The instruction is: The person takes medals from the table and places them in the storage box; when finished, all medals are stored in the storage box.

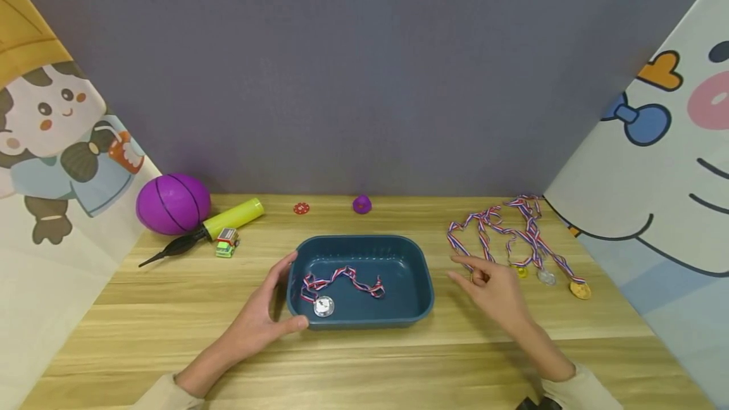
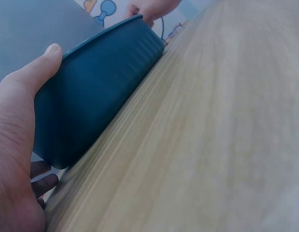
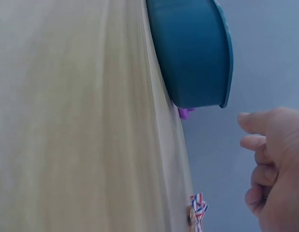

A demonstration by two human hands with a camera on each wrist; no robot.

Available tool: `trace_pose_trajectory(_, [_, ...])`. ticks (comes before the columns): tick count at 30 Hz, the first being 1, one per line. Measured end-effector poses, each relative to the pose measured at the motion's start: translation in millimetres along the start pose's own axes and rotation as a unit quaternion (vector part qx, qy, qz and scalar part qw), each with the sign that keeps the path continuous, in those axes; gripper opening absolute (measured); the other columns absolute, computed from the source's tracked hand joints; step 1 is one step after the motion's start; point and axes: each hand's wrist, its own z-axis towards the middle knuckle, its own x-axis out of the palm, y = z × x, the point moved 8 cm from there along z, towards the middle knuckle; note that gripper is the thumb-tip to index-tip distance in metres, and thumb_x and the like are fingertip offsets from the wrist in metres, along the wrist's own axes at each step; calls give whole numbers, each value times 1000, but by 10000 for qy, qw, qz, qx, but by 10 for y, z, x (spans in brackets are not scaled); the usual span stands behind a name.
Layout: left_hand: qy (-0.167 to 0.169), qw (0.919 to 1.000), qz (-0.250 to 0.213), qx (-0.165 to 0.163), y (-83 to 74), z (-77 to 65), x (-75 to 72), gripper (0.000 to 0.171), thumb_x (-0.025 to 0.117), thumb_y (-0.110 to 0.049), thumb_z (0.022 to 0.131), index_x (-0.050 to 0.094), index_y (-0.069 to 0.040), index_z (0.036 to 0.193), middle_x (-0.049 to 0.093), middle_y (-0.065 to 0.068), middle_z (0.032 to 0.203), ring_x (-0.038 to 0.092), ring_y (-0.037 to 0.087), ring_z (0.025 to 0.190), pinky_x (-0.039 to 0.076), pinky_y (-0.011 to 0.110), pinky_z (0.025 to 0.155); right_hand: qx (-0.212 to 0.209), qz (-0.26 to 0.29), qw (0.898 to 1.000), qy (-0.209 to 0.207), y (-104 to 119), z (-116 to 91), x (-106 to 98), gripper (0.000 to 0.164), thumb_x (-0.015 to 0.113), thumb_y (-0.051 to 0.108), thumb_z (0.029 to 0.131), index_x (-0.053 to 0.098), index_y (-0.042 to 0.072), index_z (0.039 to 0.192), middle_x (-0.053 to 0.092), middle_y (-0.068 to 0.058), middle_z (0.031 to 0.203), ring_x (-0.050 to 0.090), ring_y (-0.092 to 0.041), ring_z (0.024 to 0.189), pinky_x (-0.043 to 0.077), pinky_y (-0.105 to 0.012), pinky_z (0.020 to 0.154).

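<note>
My left grip (image 1: 261, 320) has hold of the left end of the blue-green tub (image 1: 401, 299), thumb over the near rim by the left corner, fingers along the far-left corner. The tub's right end is free. My right grip (image 1: 500, 295) holds nothing: just right of the tub, above the counter (image 1: 370, 366), thumb and forefinger stand a little apart, a narrow gap, with the other fingers tucked in.

Inside the tub, a silver medal (image 1: 324, 306) lies near and left, close to my left thumb, its striped ribbon (image 1: 345, 270) straggling rightward. Right of the tub, a yellow medal (image 1: 522, 272), a pale silvery medal (image 1: 546, 278) and a gold medal (image 1: 580, 290) lie on the counter, their ribbons (image 1: 532, 233) overlapping toward the far side. Part of that heap is hidden behind my right grip.

Those crossings worry me most: a tug on one strand could drag a second medal along, and a careless pinch could catch two strands at once. A medal hanging by its ribbon might swing and knock the rim. If I bumped the tub's right end, it could swivel, since only its left end is steadied.
</note>
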Motion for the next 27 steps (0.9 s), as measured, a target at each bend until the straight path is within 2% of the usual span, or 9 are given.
trace_pose_trajectory(11, [-13, 10000, -5, -55, 16, -14, -11, 116, 93, -26, 84, 24, -29, 177, 52, 23, 163, 50, 51, 148, 30, 81, 121, 192, -160, 9995, -183, -177, -43, -96, 31, 95, 6, 87, 86, 7, 117, 34, 9, 58, 22, 3, 53, 34, -21, 52])
trace_pose_trajectory(15, [-11, 10000, 9, -81, 19, -13, -7, 116, 93, -27, 84, 24, -30, 177, 51, 23, 164, 49, 51, 148, 29, 81, 121, 236, -287, 9991, -179, -269, -63, -116, 33, 96, 6, 85, 87, 8, 116, 35, 9, 58, 22, 3, 53, 30, -21, 47])
trace_pose_trajectory(21, [8, 10000, -7, -96, 15, -4, 5, 117, 94, -26, 84, 24, -29, 177, 51, 23, 165, 49, 51, 149, 29, 81, 122, 446, -823, 9956, 48, -437, -95, -158, 31, 97, 16, 87, 87, 11, 116, 37, 12, 56, 25, 2, 50, 27, -22, 41])
trace_pose_trajectory(27, [23, 9999, -50, -97, 10, -3, 7, 117, 94, -24, 84, 24, -29, 177, 50, 24, 165, 48, 51, 149, 28, 81, 122, 650, -1212, 9897, 401, -588, -118, -163, 35, 96, 20, 88, 86, 6, 118, 41, 12, 58, 28, 0, 50, 28, -23, 43])
